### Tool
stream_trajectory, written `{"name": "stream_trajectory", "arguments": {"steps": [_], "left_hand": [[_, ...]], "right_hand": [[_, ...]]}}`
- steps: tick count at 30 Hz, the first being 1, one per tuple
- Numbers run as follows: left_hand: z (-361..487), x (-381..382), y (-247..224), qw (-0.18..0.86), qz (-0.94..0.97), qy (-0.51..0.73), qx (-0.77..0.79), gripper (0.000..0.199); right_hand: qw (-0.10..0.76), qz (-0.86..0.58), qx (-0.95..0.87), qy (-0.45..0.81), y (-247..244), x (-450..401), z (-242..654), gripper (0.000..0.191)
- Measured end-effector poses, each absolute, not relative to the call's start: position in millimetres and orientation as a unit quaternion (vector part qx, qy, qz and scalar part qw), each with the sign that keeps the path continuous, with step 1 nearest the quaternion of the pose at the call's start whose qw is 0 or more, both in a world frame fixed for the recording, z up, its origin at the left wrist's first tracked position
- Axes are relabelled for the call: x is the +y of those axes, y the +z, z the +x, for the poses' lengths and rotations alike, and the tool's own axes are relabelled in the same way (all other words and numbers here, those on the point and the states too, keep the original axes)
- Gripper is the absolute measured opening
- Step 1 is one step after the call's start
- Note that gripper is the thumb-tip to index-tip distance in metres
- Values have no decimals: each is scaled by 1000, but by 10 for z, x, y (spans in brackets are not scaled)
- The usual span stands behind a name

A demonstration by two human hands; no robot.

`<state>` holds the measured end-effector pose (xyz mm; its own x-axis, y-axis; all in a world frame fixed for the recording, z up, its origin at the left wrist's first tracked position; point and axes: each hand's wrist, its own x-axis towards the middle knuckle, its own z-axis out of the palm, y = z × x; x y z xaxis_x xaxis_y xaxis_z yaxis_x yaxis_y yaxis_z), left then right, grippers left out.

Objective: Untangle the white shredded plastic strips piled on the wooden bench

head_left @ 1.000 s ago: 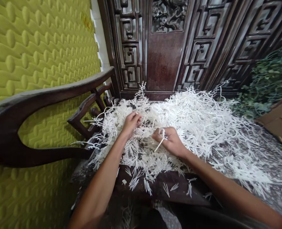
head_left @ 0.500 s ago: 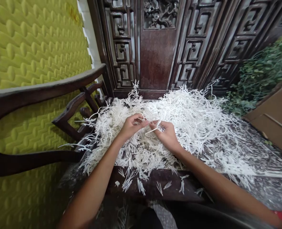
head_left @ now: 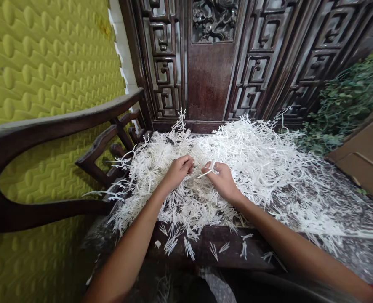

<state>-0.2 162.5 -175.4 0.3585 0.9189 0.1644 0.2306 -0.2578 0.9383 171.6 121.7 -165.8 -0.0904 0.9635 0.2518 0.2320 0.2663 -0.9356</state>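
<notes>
My right hand (head_left: 222,181) pinches a thin white plastic stem (head_left: 202,174), one end of which sticks out to the left past the thumb. A short gap to its left, my left hand (head_left: 178,171) is closed, the fingers curled in; whatever they may hold is hidden. Both hands are over a big heap of white branched plastic sprigs (head_left: 256,155), looking like pieces of artificial foliage. Small white sprigs (head_left: 171,245) are scattered along the dark front edge of the wooden seat.
A dark wooden armrest (head_left: 60,113) curves along the left, before a yellow embossed wall panel (head_left: 47,54). Carved wooden panelling (head_left: 210,80) stands behind the heap. At the right are green artificial leaves (head_left: 347,101) and a cardboard box (head_left: 363,164).
My hands have come apart; the left has drawn away leftward and its fingers have curled in. The right still holds the white stem. The view has shifted slightly.
</notes>
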Motion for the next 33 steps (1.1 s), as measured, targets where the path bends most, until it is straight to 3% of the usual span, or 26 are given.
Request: {"name": "stream_trajectory", "arguments": {"steps": [7,10,12,15,20,23,28,33], "left_hand": [[-240,1804,-1861,442,607,442,491,26],[-256,1778,-1814,433,637,443,459,18],[-195,1709,-1748,431,659,433,439,26],[-74,1595,-1638,421,668,447,420,22],[20,1524,-1570,250,733,500,387,28],[32,1545,-1611,203,775,481,356,22],[72,1554,-1661,266,751,488,358,8],[113,1549,-1699,360,657,520,410,13]], "right_hand": [[574,-437,-568,396,-1704,1260,1783,26],[568,-458,-567,383,-1686,1272,1770,25],[550,-466,-585,372,-1668,1268,1752,24],[529,-467,-608,365,-1658,1252,1734,22],[512,-468,-607,387,-1682,1237,1734,22],[500,-465,-621,384,-1676,1234,1728,27],[481,-463,-638,383,-1633,1222,1713,27],[463,-462,-664,364,-1611,1213,1713,26]]}}
